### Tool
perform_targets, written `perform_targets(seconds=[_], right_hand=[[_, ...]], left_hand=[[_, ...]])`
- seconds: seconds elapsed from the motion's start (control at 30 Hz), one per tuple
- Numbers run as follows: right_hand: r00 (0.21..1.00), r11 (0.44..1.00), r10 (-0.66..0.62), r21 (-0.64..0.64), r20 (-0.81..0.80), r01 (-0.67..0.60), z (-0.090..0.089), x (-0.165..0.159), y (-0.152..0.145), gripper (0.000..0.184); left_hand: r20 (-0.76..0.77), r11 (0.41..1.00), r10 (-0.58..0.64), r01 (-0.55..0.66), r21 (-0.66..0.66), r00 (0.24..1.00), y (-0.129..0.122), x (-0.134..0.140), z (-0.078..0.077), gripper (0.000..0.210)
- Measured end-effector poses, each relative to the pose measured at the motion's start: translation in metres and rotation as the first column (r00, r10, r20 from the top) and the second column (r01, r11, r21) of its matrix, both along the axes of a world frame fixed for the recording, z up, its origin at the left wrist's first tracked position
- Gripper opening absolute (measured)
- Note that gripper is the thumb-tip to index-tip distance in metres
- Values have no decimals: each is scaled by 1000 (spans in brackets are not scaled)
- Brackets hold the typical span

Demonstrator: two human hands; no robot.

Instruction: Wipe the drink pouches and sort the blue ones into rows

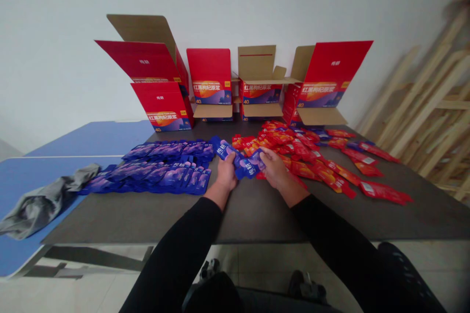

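Both hands are in front of me over the middle of the dark tabletop. My left hand (226,172) is closed on a purple-blue sachet (222,148) that points up and to the left. My right hand (273,168) pinches a second purple-blue sachet (249,167), tilted across the first with their edges close together. To the left lie rows of overlapping purple sachets (172,174). A loose heap of red sachets (301,149) spreads out to the right, with a few purple ones among them.
Along the wall stand several red printed cartons with raised flaps, among them a left carton (165,107) and a right carton (319,90). A grey cloth (44,203) lies on the blue table (22,171) at left. Wooden frames (433,102) lean at right.
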State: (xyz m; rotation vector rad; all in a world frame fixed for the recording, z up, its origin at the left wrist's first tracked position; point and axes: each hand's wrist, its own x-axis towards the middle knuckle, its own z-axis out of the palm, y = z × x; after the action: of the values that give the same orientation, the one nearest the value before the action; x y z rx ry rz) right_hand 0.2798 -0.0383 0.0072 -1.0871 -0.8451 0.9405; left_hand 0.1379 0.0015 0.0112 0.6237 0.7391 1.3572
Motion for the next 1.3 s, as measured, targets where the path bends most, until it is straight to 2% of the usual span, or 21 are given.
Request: perform_targets(seconds=[0.1, 0.2, 0.37, 0.47, 0.53, 0.63, 0.73, 0.8, 0.9, 1.1, 1.3], right_hand=[[966, 980, -199, 29, 162, 197, 1, 14, 3, 53], [871, 958, -274, 30, 409, 287, -2, 21, 3, 48], [675, 980, -150, 20, 723, 197, -14, 17, 5, 40], [575, 988, -140, 78, 806, 131, -17, 14, 5, 40], [535, 985, -171, 141, 828, 98, -13, 9, 3, 40], [553, 976, -206, 210, 808, 56, -5, -7, -4, 42], [617, 980, -130, 195, 776, -40, -1, -28, -10, 53], [625, 982, -63, 159, 778, -100, -4, -39, -12, 60], [611, 985, -34, 129, 791, -113, -12, -46, -12, 63], [602, 990, -38, 113, 798, -88, -21, -47, -9, 70], [694, 996, -81, 73, 716, 41, -24, -43, -1, 76]], left_hand=[[-90, 998, 68, -68, 9, 994, 1, -1, 2, 33], [-147, 993, 119, -119, 10, 982, 0, -2, 4, 32], [-160, 1000, 23, -25, -8, 987, -4, -1, 5, 35], [-159, 999, -34, 32, -13, 987, -7, 0, 8, 43], [-152, 998, -68, 67, -14, 986, -10, 0, 10, 49], [-135, 991, -134, 135, -6, 982, -12, 0, 10, 56], [-122, 982, -185, 186, -1, 975, -12, 0, 7, 61], [-119, 974, -224, 226, 6, 967, -13, 0, 5, 63], [-143, 958, -282, 287, 12, 949, -15, 2, 2, 62], [-202, 969, -225, 241, 57, 953, -16, 3, -3, 58], [-231, 990, -124, 137, 41, 965, -16, 2, -4, 54]])
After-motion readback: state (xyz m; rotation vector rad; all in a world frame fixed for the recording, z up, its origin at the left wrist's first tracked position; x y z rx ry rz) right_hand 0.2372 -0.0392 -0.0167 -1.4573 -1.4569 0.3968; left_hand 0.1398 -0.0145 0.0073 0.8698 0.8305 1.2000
